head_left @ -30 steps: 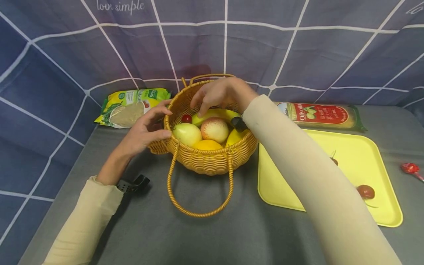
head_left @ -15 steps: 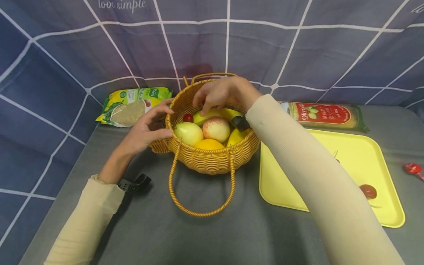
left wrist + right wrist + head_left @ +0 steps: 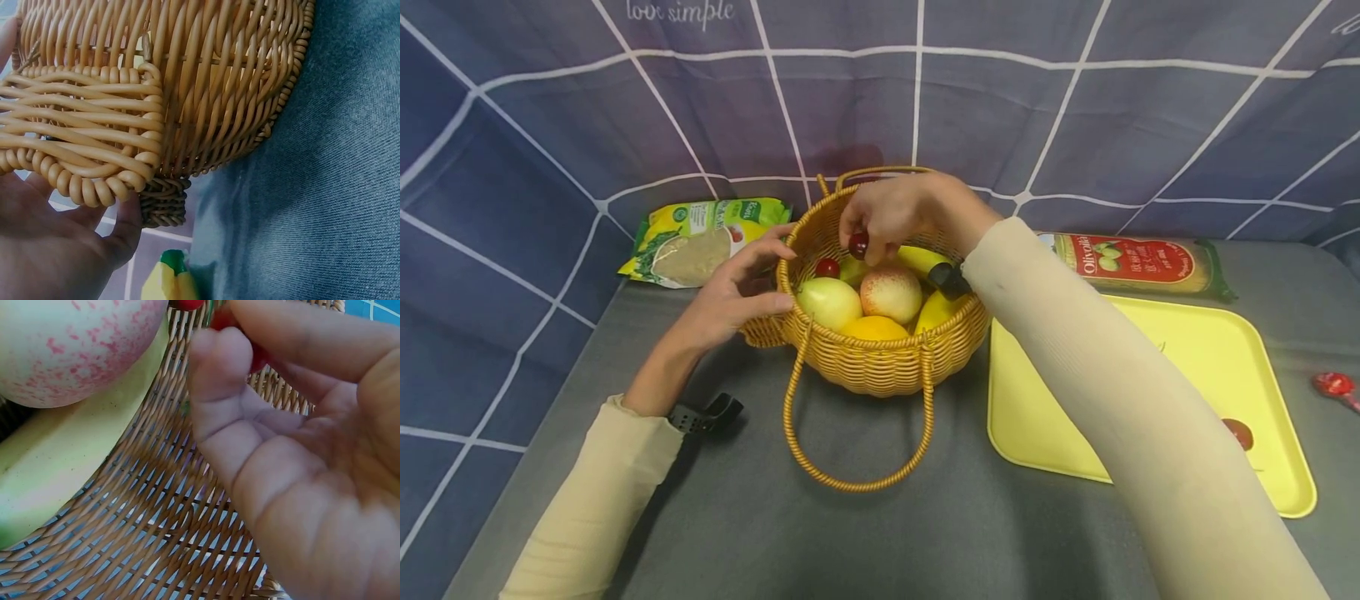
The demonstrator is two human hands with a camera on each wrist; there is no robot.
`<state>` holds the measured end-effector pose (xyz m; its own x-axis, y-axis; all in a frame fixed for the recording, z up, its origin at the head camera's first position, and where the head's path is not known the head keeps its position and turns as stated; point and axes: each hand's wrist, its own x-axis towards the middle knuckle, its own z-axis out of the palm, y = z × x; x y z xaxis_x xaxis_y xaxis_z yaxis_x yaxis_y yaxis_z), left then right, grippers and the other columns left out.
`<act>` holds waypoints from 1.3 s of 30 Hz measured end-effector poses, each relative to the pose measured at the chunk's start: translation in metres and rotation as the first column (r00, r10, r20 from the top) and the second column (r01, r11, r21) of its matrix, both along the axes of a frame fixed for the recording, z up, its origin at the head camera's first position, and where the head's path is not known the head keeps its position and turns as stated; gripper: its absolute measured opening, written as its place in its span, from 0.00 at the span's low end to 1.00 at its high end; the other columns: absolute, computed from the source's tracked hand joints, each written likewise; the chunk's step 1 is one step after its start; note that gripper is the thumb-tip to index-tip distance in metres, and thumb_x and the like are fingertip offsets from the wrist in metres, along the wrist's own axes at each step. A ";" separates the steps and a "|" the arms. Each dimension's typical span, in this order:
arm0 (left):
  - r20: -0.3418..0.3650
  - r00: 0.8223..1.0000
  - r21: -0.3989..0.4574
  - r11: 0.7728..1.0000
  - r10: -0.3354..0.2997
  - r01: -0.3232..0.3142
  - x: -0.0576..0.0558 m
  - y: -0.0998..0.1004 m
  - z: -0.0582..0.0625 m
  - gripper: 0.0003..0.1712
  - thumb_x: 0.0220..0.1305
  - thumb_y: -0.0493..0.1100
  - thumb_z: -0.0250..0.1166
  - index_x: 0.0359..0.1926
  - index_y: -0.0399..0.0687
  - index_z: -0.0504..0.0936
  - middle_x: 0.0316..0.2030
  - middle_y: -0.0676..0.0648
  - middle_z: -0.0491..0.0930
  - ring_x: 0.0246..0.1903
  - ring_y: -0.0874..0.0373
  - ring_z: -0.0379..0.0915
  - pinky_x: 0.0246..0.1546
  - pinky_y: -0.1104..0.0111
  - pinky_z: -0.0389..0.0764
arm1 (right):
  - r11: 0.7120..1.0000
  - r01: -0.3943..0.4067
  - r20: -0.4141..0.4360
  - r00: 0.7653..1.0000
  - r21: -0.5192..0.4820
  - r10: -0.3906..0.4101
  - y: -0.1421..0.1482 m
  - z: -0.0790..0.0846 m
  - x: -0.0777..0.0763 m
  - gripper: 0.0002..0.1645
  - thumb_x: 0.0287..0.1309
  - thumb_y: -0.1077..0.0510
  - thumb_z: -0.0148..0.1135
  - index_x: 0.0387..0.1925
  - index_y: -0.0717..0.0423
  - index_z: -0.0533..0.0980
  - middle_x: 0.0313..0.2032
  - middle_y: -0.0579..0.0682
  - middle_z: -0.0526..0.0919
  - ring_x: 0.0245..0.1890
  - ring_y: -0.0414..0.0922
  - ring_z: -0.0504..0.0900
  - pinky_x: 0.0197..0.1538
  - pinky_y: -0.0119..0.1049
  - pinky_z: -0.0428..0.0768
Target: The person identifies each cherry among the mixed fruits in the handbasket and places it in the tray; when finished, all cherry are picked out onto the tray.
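A wicker basket [image 3: 872, 372] holds a peach [image 3: 891, 296], a banana [image 3: 919, 258], a pale green fruit [image 3: 827, 302], an orange-yellow fruit [image 3: 874, 328] and a small red cherry [image 3: 827, 267]. My right hand [image 3: 898, 215] is inside the basket toward its back, pinching a dark red cherry [image 3: 858, 245] between thumb and fingers. In the right wrist view, fingers mostly cover that cherry [image 3: 258, 357], with the woven wall behind. My left hand [image 3: 733, 287] grips the basket's left rim; the left wrist view has this hand [image 3: 56, 244] around a protruding woven part.
To the right lies a yellow tray [image 3: 1037, 417] with a red cherry [image 3: 1238, 433], partly behind my right sleeve. Behind it is an Olivoilà package [image 3: 1142, 262]. A yellow-green bag [image 3: 692, 250] lies back left, a red-wrapped lollipop [image 3: 1335, 384] far right. One basket handle [image 3: 857, 486] hangs forward.
My right hand has lifted and turned slightly within the basket; the dark red cherry now shows between its fingers. The left hand stays on the rim.
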<state>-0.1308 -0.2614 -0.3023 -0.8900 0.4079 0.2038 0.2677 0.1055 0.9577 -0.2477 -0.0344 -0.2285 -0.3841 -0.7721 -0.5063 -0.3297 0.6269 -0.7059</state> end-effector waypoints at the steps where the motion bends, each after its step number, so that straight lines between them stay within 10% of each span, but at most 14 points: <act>1: 0.000 1.000 -0.003 1.000 0.002 -0.002 0.000 0.000 0.000 0.24 0.55 0.27 0.60 0.52 0.47 0.70 0.67 0.49 0.51 0.62 0.46 0.53 0.56 0.49 0.56 | 1.000 -0.002 0.003 1.000 -0.002 0.002 0.000 0.000 0.000 0.22 0.50 0.76 0.54 0.49 0.67 0.68 0.35 0.55 0.71 0.29 0.44 0.69 0.34 0.36 0.72; 12: -0.004 1.000 -0.016 1.000 0.006 -0.006 0.000 -0.001 -0.001 0.23 0.55 0.28 0.60 0.52 0.47 0.70 0.67 0.49 0.51 0.62 0.46 0.53 0.56 0.47 0.56 | 0.992 -0.125 -0.136 0.983 -0.015 0.122 0.005 0.026 0.010 0.22 0.54 0.68 0.57 0.51 0.57 0.67 0.41 0.55 0.73 0.36 0.47 0.72 0.41 0.38 0.75; 24: -0.005 1.000 -0.013 1.000 0.001 -0.001 0.000 0.000 -0.001 0.23 0.56 0.28 0.60 0.52 0.46 0.69 0.68 0.49 0.51 0.63 0.46 0.52 0.56 0.51 0.57 | 0.953 -0.130 -0.312 0.949 -0.275 0.039 0.062 0.046 0.046 0.16 0.58 0.64 0.57 0.49 0.52 0.71 0.42 0.50 0.76 0.40 0.44 0.74 0.44 0.38 0.72; 39: -0.014 1.000 -0.002 1.000 -0.003 0.003 -0.001 -0.001 -0.002 0.22 0.55 0.29 0.61 0.52 0.46 0.70 0.68 0.48 0.51 0.63 0.42 0.50 0.57 0.55 0.59 | 0.883 0.063 -0.417 0.864 -0.465 -0.281 0.201 0.000 0.112 0.16 0.56 0.68 0.59 0.43 0.47 0.75 0.36 0.43 0.79 0.34 0.41 0.77 0.36 0.28 0.74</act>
<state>-0.1322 -0.2621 -0.3041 -0.8859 0.4108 0.2154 0.2813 0.1068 0.9536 -0.1360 0.1662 -0.2282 -0.6331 -0.7641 0.1240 -0.5978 0.3809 -0.7054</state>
